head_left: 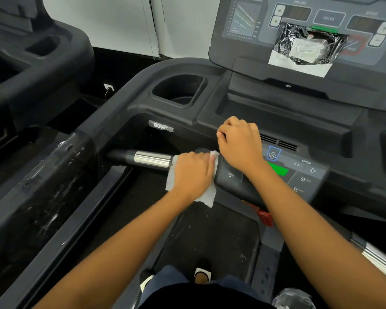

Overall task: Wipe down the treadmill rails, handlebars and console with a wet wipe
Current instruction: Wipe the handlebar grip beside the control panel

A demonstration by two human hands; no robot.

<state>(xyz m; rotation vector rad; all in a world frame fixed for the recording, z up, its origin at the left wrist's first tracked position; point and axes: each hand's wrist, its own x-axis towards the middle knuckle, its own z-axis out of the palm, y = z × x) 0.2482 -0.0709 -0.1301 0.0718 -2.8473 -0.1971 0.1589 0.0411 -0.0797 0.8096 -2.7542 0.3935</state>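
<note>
A white wet wipe is wrapped over the inner handlebar, a black bar with a chrome sensor section. My left hand grips the bar through the wipe, just left of the small control panel with speed keys. My right hand rests on the ledge above that panel with its fingers curled and nothing visible in them. The upper console display stands at the top right. The left side rail runs down the left, scuffed and streaked.
A black plastic-wrapped packet leans on the display. A cup holder sits left of the console tray. A second treadmill stands to the left. A red safety clip hangs below the panel. My feet stand on the belt.
</note>
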